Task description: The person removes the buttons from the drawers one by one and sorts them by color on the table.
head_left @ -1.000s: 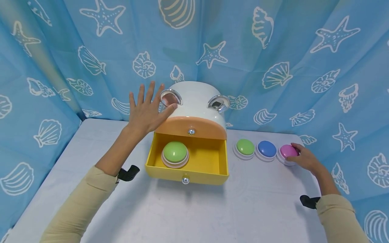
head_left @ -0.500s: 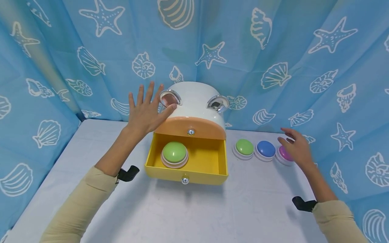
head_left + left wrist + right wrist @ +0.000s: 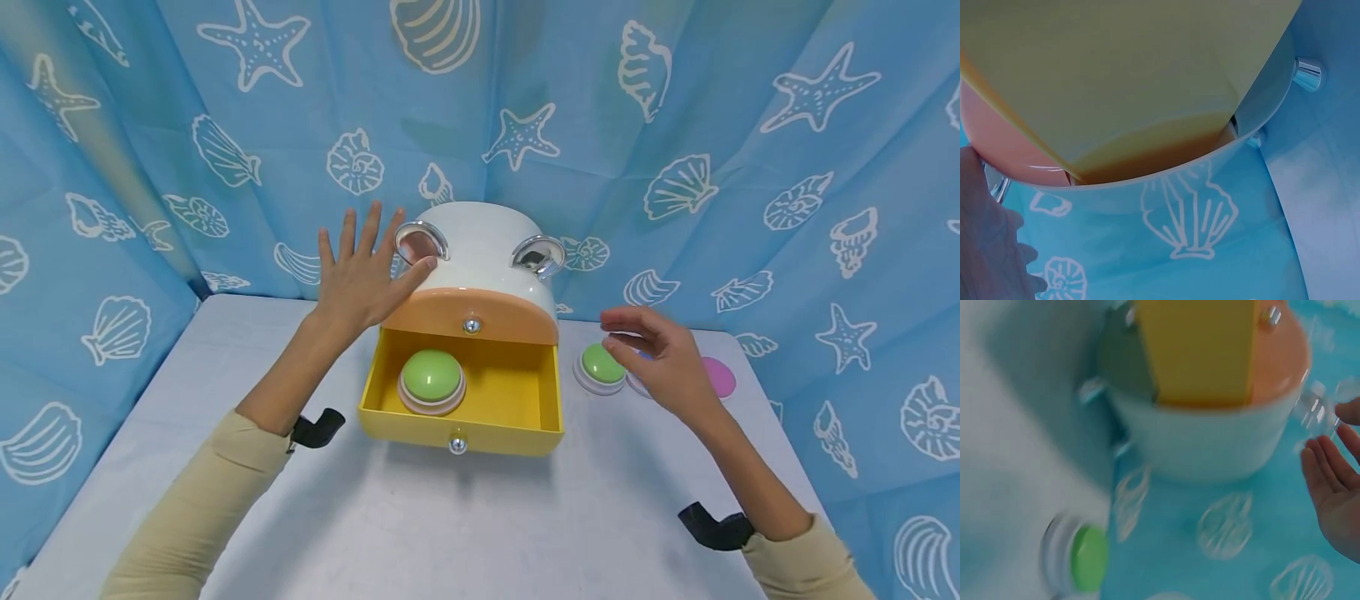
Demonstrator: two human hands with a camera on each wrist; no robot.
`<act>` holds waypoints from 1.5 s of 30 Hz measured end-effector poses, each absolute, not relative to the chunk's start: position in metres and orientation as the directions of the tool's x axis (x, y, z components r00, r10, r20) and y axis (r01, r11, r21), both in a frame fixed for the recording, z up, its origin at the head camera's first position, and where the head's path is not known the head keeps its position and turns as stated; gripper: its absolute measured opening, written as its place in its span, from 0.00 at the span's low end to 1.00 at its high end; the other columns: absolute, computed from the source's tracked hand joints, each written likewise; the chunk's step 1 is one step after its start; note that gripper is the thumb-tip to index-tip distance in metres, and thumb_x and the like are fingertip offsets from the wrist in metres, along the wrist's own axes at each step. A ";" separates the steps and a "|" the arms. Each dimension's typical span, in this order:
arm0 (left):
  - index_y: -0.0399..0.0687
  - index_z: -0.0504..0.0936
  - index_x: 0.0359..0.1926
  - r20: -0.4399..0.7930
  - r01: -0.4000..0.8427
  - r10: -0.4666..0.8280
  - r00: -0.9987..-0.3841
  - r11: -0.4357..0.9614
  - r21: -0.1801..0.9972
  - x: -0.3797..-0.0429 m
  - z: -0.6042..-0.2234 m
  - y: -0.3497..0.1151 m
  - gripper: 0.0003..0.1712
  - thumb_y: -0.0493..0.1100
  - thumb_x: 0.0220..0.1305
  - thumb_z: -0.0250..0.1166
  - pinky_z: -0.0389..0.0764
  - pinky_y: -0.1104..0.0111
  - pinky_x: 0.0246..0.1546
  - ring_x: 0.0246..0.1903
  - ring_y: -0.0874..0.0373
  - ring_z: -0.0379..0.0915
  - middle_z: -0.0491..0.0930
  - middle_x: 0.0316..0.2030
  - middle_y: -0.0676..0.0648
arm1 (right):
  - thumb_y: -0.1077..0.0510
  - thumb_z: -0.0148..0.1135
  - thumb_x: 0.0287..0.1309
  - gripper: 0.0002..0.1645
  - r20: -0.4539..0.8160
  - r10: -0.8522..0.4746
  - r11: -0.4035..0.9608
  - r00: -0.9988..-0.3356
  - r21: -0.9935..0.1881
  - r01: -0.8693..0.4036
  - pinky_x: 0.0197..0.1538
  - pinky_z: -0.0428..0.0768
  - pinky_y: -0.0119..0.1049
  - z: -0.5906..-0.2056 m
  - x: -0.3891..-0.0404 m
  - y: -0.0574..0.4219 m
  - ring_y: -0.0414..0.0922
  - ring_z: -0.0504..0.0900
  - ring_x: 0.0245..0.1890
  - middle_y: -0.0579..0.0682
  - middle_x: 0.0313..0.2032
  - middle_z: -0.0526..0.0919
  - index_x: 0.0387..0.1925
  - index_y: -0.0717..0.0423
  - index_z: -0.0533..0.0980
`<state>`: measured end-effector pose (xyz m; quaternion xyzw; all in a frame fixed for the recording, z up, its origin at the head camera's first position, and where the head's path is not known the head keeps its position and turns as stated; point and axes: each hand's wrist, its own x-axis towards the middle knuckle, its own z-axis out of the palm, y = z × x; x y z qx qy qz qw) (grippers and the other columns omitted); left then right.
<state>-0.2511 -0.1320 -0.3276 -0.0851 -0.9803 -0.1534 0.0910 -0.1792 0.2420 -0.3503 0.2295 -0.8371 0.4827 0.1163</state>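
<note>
My left hand (image 3: 352, 283) lies at the left side of a white duck-faced drawer box (image 3: 480, 242), fingers spread and thumb by its silver-rimmed eye. Below the orange upper drawer (image 3: 420, 312), a yellow drawer (image 3: 510, 440) is pulled out, with a green-domed push button (image 3: 432, 375) in its left half. My right hand (image 3: 667, 358) hovers over the row of buttons to the right, fingers loosely bent and nothing seen between them. It hides most of a blue button (image 3: 636, 384). A second green button (image 3: 597, 363) sits near its fingertips, and a pink button (image 3: 720, 377) is partly behind the wrist.
The buttons stand on a white-covered table (image 3: 480, 533) right of the box. A blue curtain (image 3: 585, 167) with shell and starfish prints hangs close behind. Silver knobs (image 3: 457, 446) stick out from the drawer fronts.
My right hand has let go of the pink button and moved left, over the blue and green ones. The left hand, the drawer and the buttons look unmoved.
</note>
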 end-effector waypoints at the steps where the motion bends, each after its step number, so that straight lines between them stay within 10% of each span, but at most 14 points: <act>1: 0.57 0.40 0.81 0.204 0.195 0.139 -0.969 0.938 0.286 -0.251 -0.328 -0.132 0.52 0.76 0.67 0.41 0.20 0.39 0.66 0.76 0.39 0.22 0.32 0.79 0.44 | 0.70 0.66 0.60 0.19 0.411 -0.294 0.426 -0.863 -0.752 -0.503 0.53 0.77 0.27 -0.347 -0.176 0.234 0.40 0.82 0.52 0.53 0.50 0.83 0.53 0.64 0.79; 16: 0.56 0.40 0.81 0.194 0.196 0.144 -0.971 0.937 0.290 -0.252 -0.330 -0.135 0.52 0.77 0.67 0.41 0.20 0.39 0.66 0.75 0.38 0.21 0.31 0.79 0.43 | 0.60 0.73 0.56 0.27 0.123 -0.535 0.409 -0.836 -0.828 -0.383 0.59 0.76 0.47 -0.355 -0.176 0.141 0.54 0.79 0.58 0.55 0.56 0.81 0.58 0.60 0.79; 45: 0.56 0.41 0.81 0.200 0.196 0.142 -0.970 0.938 0.284 -0.250 -0.327 -0.132 0.52 0.76 0.67 0.42 0.20 0.39 0.66 0.75 0.38 0.22 0.31 0.79 0.43 | 0.53 0.77 0.53 0.44 -0.080 -0.716 0.565 -0.694 -0.649 -0.508 0.62 0.72 0.37 -0.375 -0.207 0.090 0.45 0.75 0.56 0.49 0.61 0.76 0.70 0.56 0.68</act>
